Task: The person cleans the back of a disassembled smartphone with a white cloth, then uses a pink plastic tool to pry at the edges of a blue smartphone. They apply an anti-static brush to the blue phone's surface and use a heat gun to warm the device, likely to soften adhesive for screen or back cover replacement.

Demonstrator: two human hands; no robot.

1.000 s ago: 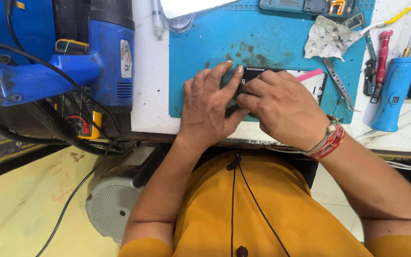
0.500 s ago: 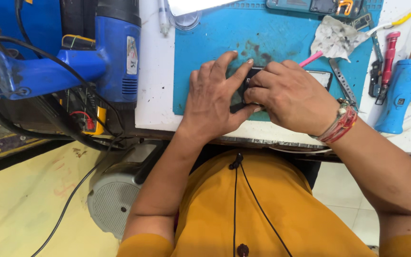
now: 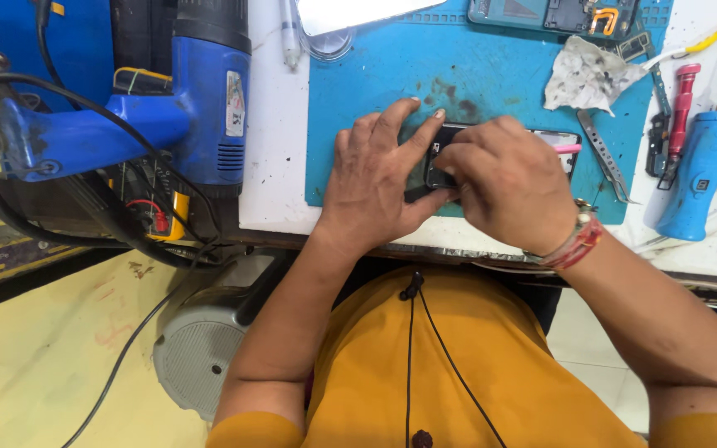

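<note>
A white workbench [image 3: 271,166] runs across the top of the view, with a blue work mat [image 3: 375,91] laid on it; the mat is stained with dark spots near its middle. Below the bench edge a pale yellow floor [image 3: 35,365] shows, with a grey round fan [image 3: 201,353] standing on it and black cables trailing down. On the bench's left a blue heat gun [image 3: 184,108] rests on its side. At the mat's far edge lies an opened phone back [image 3: 558,12], and just beside it a crumpled white tissue [image 3: 587,75]. Metal tweezers [image 3: 603,153] lie on the mat's right part. Off the mat to the right lie a red-handled screwdriver [image 3: 680,104] and a blue handled tool [image 3: 703,170].

The phone [image 3: 491,153] lies flat near the mat's front edge, dark, long side across the view, mostly covered by both hands; a pink strip shows at its right end. The left hand [image 3: 375,187] presses on its left end, fingers spread and laid flat, thumb along the near edge. The right hand [image 3: 512,187] covers the middle, fingers curled tight onto the phone's left part; what they pinch cannot be told.
</note>
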